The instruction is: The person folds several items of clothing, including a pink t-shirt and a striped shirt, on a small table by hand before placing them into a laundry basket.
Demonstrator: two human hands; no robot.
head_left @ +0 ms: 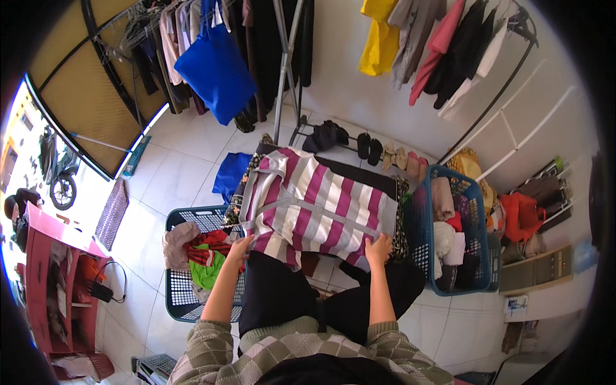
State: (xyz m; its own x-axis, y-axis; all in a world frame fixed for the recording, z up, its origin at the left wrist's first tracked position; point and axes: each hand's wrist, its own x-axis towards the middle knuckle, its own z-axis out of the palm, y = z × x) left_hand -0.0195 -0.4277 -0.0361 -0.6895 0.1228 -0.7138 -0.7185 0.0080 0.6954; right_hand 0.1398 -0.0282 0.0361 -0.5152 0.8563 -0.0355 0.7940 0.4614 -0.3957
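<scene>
A sleeveless-looking knit garment with purple, white and grey stripes lies spread out before me, its grey button band running across the middle. It rests on an ironing board or low table with a dark patterned cloth. My left hand pinches the garment's near left edge. Near its right end, my right hand grips the near edge. Left of my knees, a blue plastic basket holds loose clothes, among them a bright green piece. On the right, another blue basket contains rolled clothes.
A clothes rack holds garments and a blue bag; more clothes hang at the right. Black sandals sit on a low shoe rack by the wall. A pink cabinet and a broom stand left. A red bag lies right.
</scene>
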